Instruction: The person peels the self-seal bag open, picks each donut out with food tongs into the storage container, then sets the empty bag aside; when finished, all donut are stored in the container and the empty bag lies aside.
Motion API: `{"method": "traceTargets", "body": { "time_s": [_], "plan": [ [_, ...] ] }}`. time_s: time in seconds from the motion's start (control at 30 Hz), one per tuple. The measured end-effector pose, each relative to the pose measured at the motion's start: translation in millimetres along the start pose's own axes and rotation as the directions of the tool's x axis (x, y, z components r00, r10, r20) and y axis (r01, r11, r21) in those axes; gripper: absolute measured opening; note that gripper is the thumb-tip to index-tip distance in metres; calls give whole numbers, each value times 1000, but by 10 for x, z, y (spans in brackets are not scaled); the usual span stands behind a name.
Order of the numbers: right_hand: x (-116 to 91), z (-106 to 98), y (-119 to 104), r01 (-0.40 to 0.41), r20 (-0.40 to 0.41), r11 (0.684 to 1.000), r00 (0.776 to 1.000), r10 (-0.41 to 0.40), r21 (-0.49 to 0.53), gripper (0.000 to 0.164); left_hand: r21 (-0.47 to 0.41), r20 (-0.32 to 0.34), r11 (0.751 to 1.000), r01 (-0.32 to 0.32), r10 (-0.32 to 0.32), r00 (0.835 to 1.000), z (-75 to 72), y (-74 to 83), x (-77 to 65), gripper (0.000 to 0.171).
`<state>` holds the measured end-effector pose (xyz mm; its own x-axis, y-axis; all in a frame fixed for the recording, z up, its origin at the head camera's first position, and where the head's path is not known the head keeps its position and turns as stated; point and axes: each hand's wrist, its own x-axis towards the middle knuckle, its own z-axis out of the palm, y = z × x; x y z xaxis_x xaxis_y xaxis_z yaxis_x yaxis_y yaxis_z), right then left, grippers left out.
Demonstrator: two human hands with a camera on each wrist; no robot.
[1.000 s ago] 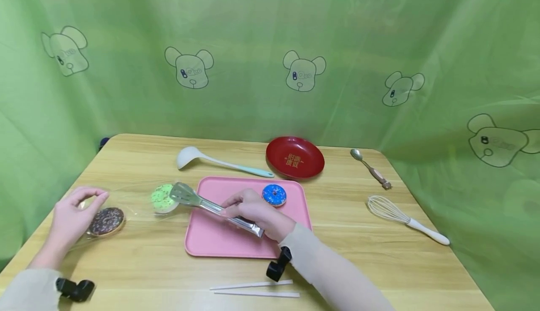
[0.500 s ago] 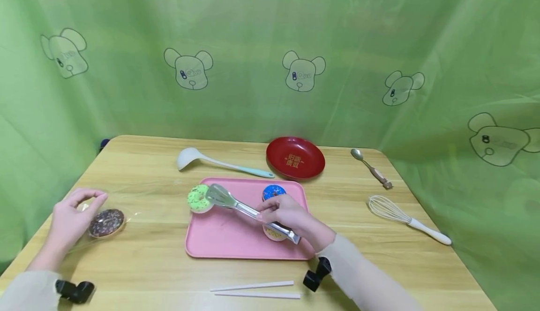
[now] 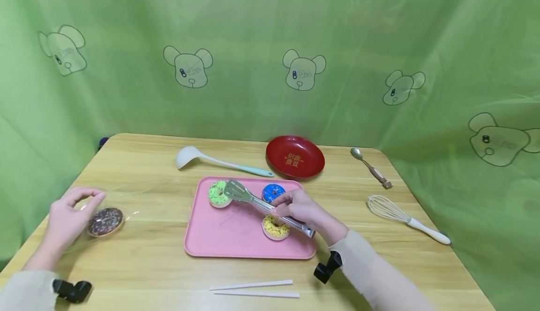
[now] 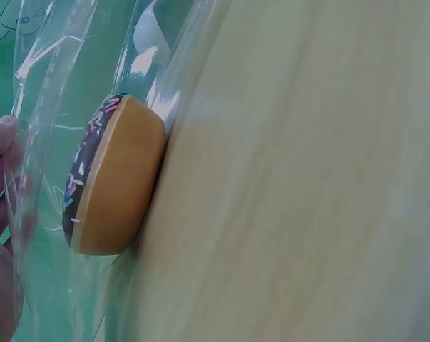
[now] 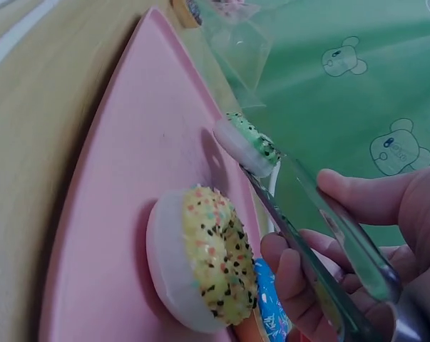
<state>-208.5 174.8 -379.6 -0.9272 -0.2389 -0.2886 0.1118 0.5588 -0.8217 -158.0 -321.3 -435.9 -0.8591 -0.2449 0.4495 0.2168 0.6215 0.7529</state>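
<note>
My left hand [image 3: 67,215] pinches the edge of a clear plastic bag [image 4: 40,92] at the table's left. Inside the bag lies a toy donut [image 3: 105,223] with chocolate icing and sprinkles, resting on the wood. My right hand [image 3: 304,211] grips metal tongs [image 3: 258,202] by their arms. Their tips clasp a green-iced donut [image 5: 247,144], tilted over the far left part of the pink tray [image 3: 223,243], with its shadow on the tray below. A yellow donut [image 3: 276,229] and a blue donut [image 3: 272,192] sit on the tray's right side, close under the right hand.
Behind the tray lie a white ladle [image 3: 219,162] and a red plate [image 3: 295,149]. On the right are a small spoon [image 3: 371,169] and a whisk [image 3: 407,219]. White chopsticks [image 3: 255,294] lie in front. A green curtain [image 3: 244,109] stands around the table.
The right hand and tongs have moved right, bringing the green donut from the clear bag at the left to over the tray. The left hand keeps its pinch on the bag.
</note>
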Motion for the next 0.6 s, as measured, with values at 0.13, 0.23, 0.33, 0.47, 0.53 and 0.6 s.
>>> {"method": "traceTargets", "body": {
  "time_s": [0.13, 0.23, 0.33, 0.47, 0.53, 0.6],
  "plan": [
    [22, -10, -18, -8, -11, 1000, 1000, 7, -25, 24, -4, -4, 1000, 0, 0, 1000, -1, 20, 2, 22],
    [20, -19, -33, -2, -11, 999, 1000, 2, -37, 26, -5, -2, 1000, 9, -9, 1000, -3, 31, 5, 22],
    [10, -26, -49, 2, -10, 999, 1000, -3, -46, 27, -12, -1, 1000, 11, -11, 1000, -4, 28, 4, 21],
    [-3, -44, -62, 7, -13, 998, 1000, -8, -58, 29, -15, -11, 1000, 2, -3, 1000, 2, 22, 1, 20],
    [-7, -66, -60, 6, -17, 998, 1000, -7, -62, 29, -14, -18, 1000, -3, 3, 1000, 4, 19, 1, 20],
    [-8, -94, -47, 7, -22, 998, 1000, -9, -63, 30, -18, -22, 1000, -6, 6, 1000, 2, 11, 0, 20]
  ]
}}
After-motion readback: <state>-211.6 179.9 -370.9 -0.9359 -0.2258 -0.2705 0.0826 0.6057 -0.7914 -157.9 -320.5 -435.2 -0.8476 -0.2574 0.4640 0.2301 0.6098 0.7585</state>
